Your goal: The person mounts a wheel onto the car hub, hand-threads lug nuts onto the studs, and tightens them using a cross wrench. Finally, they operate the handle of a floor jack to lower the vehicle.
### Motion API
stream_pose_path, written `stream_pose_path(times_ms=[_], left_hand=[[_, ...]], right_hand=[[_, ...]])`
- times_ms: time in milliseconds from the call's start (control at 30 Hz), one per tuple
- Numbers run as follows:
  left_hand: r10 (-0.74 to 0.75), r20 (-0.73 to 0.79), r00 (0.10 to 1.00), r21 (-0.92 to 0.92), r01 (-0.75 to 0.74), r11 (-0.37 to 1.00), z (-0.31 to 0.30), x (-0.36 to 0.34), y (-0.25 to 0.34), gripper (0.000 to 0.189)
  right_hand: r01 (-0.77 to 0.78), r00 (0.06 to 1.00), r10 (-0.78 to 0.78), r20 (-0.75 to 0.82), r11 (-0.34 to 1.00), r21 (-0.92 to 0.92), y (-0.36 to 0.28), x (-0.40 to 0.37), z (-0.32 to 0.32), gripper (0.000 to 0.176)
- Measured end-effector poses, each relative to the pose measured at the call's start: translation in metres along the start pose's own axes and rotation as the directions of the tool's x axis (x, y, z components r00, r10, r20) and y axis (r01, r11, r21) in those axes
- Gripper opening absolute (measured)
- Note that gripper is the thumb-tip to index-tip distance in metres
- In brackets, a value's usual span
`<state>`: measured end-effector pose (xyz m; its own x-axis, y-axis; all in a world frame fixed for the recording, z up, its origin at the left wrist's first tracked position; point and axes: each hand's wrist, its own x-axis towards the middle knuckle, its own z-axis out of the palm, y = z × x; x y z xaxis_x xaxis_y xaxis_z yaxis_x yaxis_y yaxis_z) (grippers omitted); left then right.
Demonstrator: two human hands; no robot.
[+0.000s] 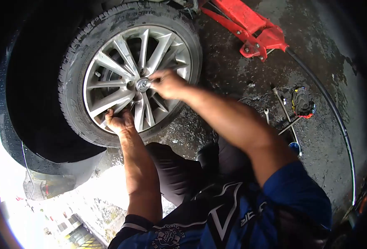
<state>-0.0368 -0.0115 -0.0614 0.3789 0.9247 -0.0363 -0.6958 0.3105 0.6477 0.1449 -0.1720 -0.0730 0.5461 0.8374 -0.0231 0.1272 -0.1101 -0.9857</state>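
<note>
A silver multi-spoke wheel (108,84) with a black tire (74,70) stands at the car's wheel arch. My left hand (120,121) grips a spoke at the wheel's lower left, its fingers partly hidden behind the spoke. Close to the round centre cap (142,85), my right hand (166,84) is closed at the hub, slightly blurred. Whatever its fingers hold there is too small and blurred to make out.
A red floor jack (254,25) with a long black handle (331,97) lies at the upper right. On the wet floor are a cross-shaped wrench (282,103), a small spanner (267,116) and a dark glove (301,101). The car's fender (54,168) is at the left.
</note>
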Motion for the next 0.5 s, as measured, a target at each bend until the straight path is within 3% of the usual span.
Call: stream_pose_path(times_ms=[33, 67, 100, 133, 167, 233, 267, 333, 367, 400, 467, 500], left_hand=[[-0.009, -0.035, 0.999, -0.007, 0.009, 1.000, 0.012, -0.007, -0.001, 0.046], [-0.051, -0.013, 0.999, -0.015, 0.051, 0.999, 0.015, -0.011, 0.000, 0.043], [-0.043, -0.019, 0.999, -0.016, 0.043, 0.999, 0.013, -0.009, 0.000, 0.042], [-0.035, -0.025, 0.999, -0.016, 0.035, 0.999, 0.010, -0.007, -0.001, 0.041], [-0.008, -0.019, 1.000, -0.009, 0.007, 1.000, 0.006, -0.006, -0.002, 0.039], [-0.037, 0.015, 0.999, -0.035, 0.038, 0.999, 0.012, -0.007, -0.001, 0.039], [-0.058, 0.023, 0.998, -0.031, 0.059, 0.998, 0.016, -0.013, 0.000, 0.039], [-0.036, 0.032, 0.999, -0.022, 0.037, 0.999, 0.012, -0.012, -0.001, 0.045], [-0.036, 0.046, 0.998, -0.034, 0.038, 0.999, 0.007, -0.009, -0.001, 0.045], [-0.036, 0.059, 0.998, -0.046, 0.039, 0.998, 0.001, -0.005, -0.002, 0.046], [-0.042, 0.042, 0.998, -0.050, 0.044, 0.998, 0.003, -0.006, -0.001, 0.050], [-0.041, 0.038, 0.998, -0.050, 0.042, 0.998, 0.004, -0.007, -0.001, 0.050]], right_hand=[[-0.074, 0.994, 0.084, -0.074, 0.989, 0.127, -0.013, -0.001, 0.023, 0.026], [-0.061, 0.984, 0.125, -0.125, 0.904, 0.424, 0.015, 0.023, 0.067, 0.028], [-0.068, 0.946, 0.179, -0.269, 0.925, 0.374, -0.003, 0.016, 0.078, 0.025], [0.067, 0.923, 0.171, -0.345, 0.811, 0.581, -0.007, 0.025, 0.098, 0.020], [0.115, 0.878, 0.209, -0.430, 0.780, 0.615, -0.006, 0.030, 0.111, 0.018], [0.202, 0.781, 0.277, -0.560, 0.737, 0.645, -0.024, 0.040, 0.118, 0.020], [0.131, 0.730, 0.286, -0.621, 0.834, 0.537, -0.024, 0.038, 0.122, 0.021], [0.344, 0.751, 0.262, -0.606, 0.628, 0.698, -0.003, 0.054, 0.140, 0.021], [0.218, 0.741, 0.381, -0.554, 0.643, 0.734, -0.001, 0.055, 0.139, 0.020], [0.250, 0.764, 0.363, -0.534, 0.597, 0.763, -0.002, 0.051, 0.140, 0.020], [0.032, 0.662, 0.352, -0.662, 0.869, 0.495, -0.022, 0.044, 0.134, 0.020], [0.041, 0.658, 0.344, -0.670, 0.872, 0.488, -0.020, 0.045, 0.135, 0.020]])
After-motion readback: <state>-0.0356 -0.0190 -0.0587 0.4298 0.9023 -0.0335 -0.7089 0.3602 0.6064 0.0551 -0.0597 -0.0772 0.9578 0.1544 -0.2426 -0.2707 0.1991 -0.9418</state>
